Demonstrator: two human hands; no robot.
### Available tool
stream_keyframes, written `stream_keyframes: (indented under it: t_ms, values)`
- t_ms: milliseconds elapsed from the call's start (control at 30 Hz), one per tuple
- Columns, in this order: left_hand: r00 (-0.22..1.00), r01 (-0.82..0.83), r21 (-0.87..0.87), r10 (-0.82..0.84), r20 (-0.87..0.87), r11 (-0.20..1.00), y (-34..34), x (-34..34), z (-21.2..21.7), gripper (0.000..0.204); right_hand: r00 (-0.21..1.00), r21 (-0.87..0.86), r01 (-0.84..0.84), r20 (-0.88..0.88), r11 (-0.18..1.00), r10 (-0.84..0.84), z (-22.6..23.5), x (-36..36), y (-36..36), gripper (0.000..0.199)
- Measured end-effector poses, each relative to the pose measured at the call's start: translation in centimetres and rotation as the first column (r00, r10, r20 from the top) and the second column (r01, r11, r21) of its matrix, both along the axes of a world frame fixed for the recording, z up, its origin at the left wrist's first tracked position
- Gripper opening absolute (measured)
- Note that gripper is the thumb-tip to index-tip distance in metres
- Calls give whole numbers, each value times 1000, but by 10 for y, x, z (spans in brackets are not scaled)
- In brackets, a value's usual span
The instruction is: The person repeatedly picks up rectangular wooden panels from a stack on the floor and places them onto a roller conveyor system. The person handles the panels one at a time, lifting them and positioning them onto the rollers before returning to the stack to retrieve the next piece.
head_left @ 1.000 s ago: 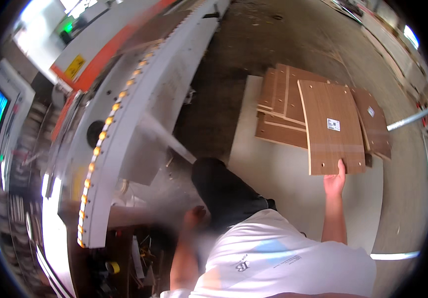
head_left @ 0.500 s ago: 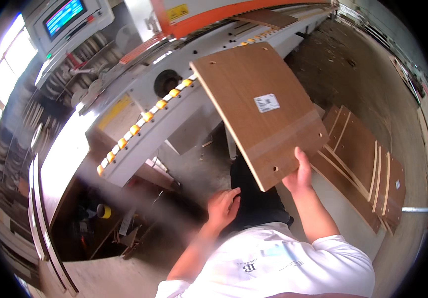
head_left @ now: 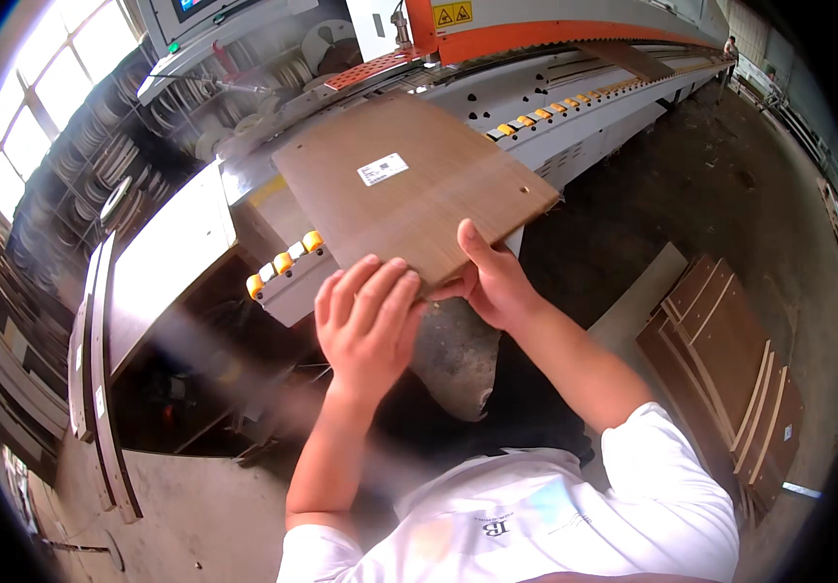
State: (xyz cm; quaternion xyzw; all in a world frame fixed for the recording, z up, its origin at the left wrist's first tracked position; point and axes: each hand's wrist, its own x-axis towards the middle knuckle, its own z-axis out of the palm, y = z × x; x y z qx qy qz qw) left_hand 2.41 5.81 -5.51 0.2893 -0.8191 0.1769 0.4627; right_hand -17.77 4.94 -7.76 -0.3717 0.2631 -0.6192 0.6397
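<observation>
A brown wood-grain panel (head_left: 409,185) with a white label and small drilled holes lies nearly level over the machine's row of yellow rollers (head_left: 284,262). My right hand (head_left: 498,282) grips its near edge, thumb on top and fingers underneath. Beside it, my left hand (head_left: 365,316) rests its fingers over the same edge near the left corner; its thumb is hidden. Whether the panel's far side touches the machine bed I cannot tell.
Several similar panels (head_left: 730,340) are stacked at the right. The long machine (head_left: 574,126) with an orange guard runs to the far right. A white board (head_left: 176,253) stands at the left, near shelves of edging rolls (head_left: 98,155). A person (head_left: 730,53) stands far off.
The panel has moved left and tipped from a steep tilt to nearly flat over the rollers. My left hand has come up from beside my body onto its near edge.
</observation>
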Motion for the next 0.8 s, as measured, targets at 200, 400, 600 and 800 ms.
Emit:
stream_keyframes:
  t_ms: [200,400,600,800]
  values:
    - [997,-74,48,76,-33,996,-34,6,12,28,972,96,-17,-232,995,39,-37,-27,-2,60]
    - [991,-130,29,128,43,991,-63,0,22,27,929,340,191,-365,921,-58,-165,-62,50,49]
    - [983,-167,116,157,90,979,-98,-16,28,25,867,427,358,-482,830,-126,-226,-90,104,46]
    - [989,-122,161,107,103,979,-112,-48,33,25,889,341,341,-420,876,-183,-234,-97,111,42]
